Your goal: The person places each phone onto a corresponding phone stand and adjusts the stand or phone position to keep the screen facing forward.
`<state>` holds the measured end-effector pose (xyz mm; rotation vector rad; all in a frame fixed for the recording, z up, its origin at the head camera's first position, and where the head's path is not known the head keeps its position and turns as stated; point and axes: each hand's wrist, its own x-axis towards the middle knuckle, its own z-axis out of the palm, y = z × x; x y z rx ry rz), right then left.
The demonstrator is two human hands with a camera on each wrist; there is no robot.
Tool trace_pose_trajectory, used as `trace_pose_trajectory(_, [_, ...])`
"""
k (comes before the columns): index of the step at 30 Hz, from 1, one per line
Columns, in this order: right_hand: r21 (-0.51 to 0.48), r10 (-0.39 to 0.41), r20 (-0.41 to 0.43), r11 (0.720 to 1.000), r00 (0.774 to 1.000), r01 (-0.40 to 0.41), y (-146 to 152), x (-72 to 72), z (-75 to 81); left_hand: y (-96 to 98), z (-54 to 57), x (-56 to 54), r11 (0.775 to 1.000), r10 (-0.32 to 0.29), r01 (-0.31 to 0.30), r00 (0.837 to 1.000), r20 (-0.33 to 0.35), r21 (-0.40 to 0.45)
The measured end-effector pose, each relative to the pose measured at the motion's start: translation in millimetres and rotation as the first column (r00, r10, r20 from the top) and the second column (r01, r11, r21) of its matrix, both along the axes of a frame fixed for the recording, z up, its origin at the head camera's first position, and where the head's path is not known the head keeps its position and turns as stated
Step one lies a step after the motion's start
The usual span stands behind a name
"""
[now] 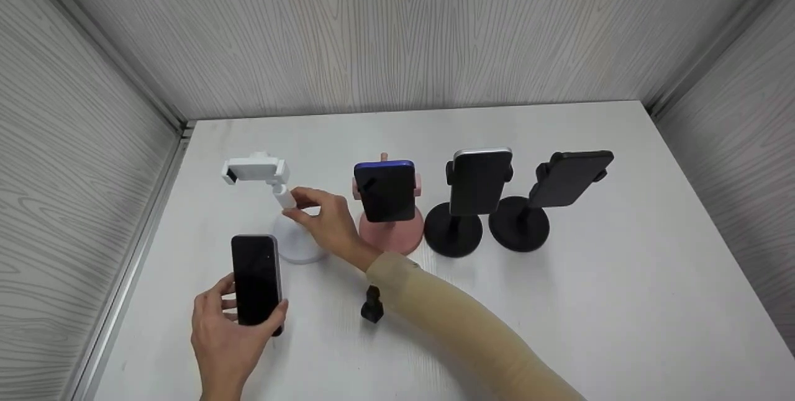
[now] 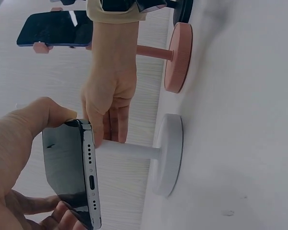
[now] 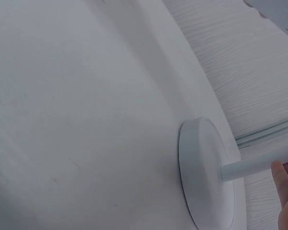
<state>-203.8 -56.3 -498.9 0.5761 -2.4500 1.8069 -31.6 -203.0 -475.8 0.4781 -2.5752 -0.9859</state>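
Note:
My left hand grips a dark-screened phone by its long edges, held upright at the front left. In the left wrist view the phone's end with its charging port faces the camera. With thumb and fingertips, my right hand pinches the upper stem of a white phone stand. The stand's clamp holds no phone and tilts to the left above its round base. In the right wrist view the white base sits flat on the table, with my fingertips at the stem.
To the right stand a pink stand bearing a blue-edged phone, and two black stands with phones mounted. A small black object shows beside my right sleeve. Wood-grain panels enclose the white table.

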Motion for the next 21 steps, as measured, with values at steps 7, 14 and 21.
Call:
trace_pose_trajectory(7, [-0.025,-0.014,-0.019,1.000,1.000,0.014,2.1,0.4,-2.3,-0.3,1.2,-1.5,1.000,0.007,-0.004,0.994,-0.105,0.023])
trace_pose_trajectory(14, [-0.012,-0.025,-0.008,1.000,1.000,0.025,4.5,2.8,-1.9,-0.1,5.8,-3.1,0.999,0.015,-0.009,0.991,-0.134,0.042])
trace_pose_trajectory(21, [-0.027,-0.023,-0.010,0.999,1.000,0.023,9.2,6.0,-1.5,3.3,7.3,-3.8,0.998,0.023,-0.014,0.986,-0.167,0.053])
